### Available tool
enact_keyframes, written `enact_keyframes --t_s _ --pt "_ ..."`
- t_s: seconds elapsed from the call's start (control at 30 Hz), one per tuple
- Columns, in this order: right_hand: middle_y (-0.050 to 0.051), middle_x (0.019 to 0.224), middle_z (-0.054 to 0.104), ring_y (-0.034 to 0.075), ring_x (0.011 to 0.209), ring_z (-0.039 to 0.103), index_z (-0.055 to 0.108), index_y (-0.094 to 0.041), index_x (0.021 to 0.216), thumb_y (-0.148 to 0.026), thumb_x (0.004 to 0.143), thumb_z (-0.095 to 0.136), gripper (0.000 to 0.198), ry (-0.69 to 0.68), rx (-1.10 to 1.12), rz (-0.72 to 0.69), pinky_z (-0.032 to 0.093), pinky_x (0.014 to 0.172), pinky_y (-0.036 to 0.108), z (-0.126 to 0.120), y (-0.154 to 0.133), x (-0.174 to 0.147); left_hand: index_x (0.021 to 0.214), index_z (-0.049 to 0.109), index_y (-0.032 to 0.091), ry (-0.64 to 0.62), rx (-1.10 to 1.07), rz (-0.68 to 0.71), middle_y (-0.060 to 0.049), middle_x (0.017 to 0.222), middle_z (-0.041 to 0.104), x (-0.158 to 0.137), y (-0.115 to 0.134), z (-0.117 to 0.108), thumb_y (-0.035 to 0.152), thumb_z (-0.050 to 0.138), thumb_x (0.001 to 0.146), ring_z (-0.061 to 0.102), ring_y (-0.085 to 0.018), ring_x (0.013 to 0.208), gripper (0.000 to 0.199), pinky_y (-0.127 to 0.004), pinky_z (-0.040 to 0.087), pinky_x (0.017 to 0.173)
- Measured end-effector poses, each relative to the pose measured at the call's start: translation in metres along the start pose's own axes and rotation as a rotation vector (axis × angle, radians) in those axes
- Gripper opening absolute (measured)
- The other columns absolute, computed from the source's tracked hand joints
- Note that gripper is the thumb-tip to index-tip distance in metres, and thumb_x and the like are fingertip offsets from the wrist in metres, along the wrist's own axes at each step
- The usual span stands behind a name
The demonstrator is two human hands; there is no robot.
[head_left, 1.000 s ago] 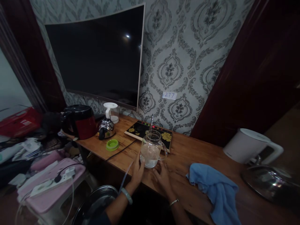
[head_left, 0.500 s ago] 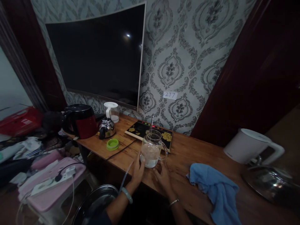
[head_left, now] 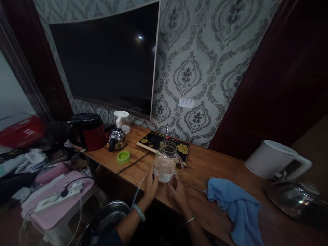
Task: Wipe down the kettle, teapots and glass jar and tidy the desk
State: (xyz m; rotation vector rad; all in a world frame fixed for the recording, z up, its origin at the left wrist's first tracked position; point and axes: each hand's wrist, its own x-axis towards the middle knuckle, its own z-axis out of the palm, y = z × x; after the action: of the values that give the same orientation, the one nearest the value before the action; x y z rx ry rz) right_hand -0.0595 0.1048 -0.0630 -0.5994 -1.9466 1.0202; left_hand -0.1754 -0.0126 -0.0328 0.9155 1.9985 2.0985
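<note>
— Where is the glass jug (head_left: pixel 164 167)?
— Near the desk's (head_left: pixel 205 167) edge, between left hand (head_left: pixel 151 185) and right hand (head_left: pixel 179 192), forearms (head_left: pixel 131 222) converging.
— Each grip?
— Left: cupped against the jug's side; how firmly, I cannot tell. Right: thumb and fingers spread, below the handle (head_left: pixel 181 163).

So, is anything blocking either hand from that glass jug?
Nothing visible is. The left hand lies against the left side of the glass jug; the right hand is near its base, though whether it touches is unclear.
</note>
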Motion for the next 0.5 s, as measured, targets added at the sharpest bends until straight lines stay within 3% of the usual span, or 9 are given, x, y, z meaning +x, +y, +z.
enact_keyframes --t_s 0.5 --pt "0.013 0.122 0.074 0.032 0.116 0.068 0.068 -0.022 0.122 -0.041 0.08 0.069 0.047 -0.008 0.028 -0.002 0.054 0.102 0.048 0.0 0.0003 -0.0003 0.145 0.054 0.019 -0.001 0.011 0.009 -0.015 0.156 0.051 0.0 -0.001 -0.0005 0.052 0.051 0.096 0.045 -0.029 0.147 0.06 -0.051 0.032 0.125"
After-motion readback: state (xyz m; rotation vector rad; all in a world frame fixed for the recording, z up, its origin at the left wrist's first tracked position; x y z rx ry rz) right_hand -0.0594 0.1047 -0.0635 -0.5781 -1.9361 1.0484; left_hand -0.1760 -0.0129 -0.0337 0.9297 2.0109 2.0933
